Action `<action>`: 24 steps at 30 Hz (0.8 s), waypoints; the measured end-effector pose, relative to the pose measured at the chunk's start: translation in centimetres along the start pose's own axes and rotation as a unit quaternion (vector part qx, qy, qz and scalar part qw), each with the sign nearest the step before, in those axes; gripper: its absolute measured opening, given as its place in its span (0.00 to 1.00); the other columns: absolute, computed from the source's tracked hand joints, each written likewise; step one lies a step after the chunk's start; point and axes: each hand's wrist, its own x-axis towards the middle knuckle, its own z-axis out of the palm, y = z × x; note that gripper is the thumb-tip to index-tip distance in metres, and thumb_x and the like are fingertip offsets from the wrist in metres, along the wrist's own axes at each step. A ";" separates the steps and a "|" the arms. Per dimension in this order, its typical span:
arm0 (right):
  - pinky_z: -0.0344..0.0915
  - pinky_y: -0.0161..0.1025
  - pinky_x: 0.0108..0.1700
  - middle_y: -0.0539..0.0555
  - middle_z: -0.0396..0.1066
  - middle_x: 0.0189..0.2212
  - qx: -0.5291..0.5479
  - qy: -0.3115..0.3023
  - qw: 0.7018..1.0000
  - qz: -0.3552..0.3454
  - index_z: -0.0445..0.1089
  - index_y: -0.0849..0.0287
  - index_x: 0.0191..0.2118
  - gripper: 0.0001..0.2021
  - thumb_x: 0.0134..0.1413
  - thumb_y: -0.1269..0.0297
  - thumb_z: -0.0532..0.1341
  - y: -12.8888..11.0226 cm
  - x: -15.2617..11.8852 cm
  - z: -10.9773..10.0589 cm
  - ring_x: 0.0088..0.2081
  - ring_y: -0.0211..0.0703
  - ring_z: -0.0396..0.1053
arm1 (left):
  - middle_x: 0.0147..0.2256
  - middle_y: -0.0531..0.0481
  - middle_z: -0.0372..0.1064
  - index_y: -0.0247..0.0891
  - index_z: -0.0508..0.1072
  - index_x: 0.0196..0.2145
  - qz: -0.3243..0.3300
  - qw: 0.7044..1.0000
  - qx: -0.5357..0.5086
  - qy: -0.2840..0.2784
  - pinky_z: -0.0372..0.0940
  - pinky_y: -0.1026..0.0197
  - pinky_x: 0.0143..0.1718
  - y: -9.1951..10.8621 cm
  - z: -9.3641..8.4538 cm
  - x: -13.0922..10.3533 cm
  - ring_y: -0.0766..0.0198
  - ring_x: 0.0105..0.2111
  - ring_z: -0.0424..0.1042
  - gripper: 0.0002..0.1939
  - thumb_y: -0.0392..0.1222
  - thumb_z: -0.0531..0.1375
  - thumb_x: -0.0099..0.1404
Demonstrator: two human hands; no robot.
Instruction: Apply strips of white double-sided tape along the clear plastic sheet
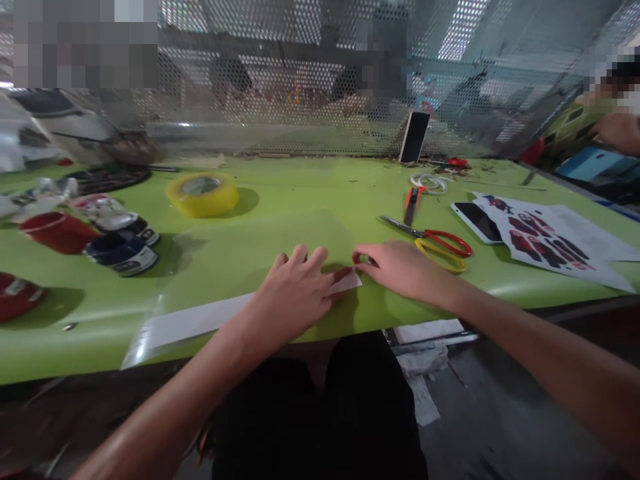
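A workshop: green worktable (300,193) with scissors (425,234), paint pots (125,255), tape (203,195)

left hand (295,287) flat, right fingers (361,259) seemingly pinched, forearms angled inward

Soft backlight, slightly blurred surroundings

1. Left hand (295,287): bare; slim forearm, uncovered as far as seen.
2. Right hand (400,270): bare; forearm likewise uncovered, narrowing at wrist.
3. Legwear (370,407): black, plain, covering both thighs; fabric detail lost in shadow, cut indistinct.
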 end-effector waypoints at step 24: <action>0.49 0.38 0.30 0.47 0.67 0.21 0.093 0.064 0.994 0.004 0.75 0.54 0.35 0.04 0.56 0.65 0.61 0.3 0.6 1.3 0.24 0.36 0.58 | 0.52 0.40 0.62 0.42 0.62 0.63 0.025 0.997 -0.066 -0.016 0.69 0.41 0.39 -0.8 0.1 0.4 0.46 0.49 0.64 0.22 0.50 0.48 0.77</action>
